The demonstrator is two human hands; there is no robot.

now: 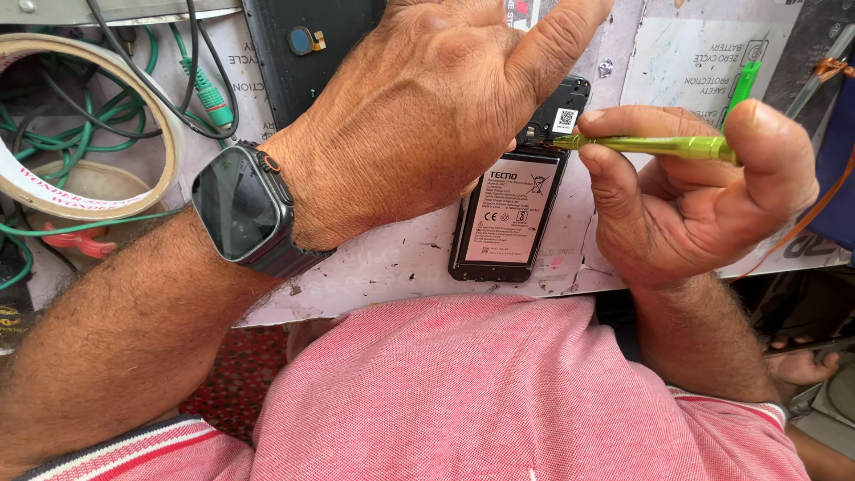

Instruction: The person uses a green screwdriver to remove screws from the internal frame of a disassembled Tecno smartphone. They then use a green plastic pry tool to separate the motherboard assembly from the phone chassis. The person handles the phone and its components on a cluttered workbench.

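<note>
Far out to the left of the left hand's fingers lies a roll of tape [85,125], with green and black cables [107,98] tangled through and behind it. Nearer in, a dark smartwatch [239,209] sits on the left wrist, well back from the fingers. The left hand [419,116] is pressed palm down on the upper part of an opened phone [512,214], its fingers spread fairly wide, the thumb stuck out up and to the right; the fingertips themselves are hidden under the hand, so I cannot tell just what they touch. The phone lies back side up on the table [392,267], its black battery with a pale label showing below and to the right of that hand, between the two hands. Just right of it, the right hand [704,196] has its fingers closed on a slim green tool [659,145], thumb on top and forefinger beneath. The tool lies nearly level and its tip reaches left to the phone's upper right edge, beside a small white sticker. Below both hands is a pink shirt [499,392], close against the table's near edge.
</note>
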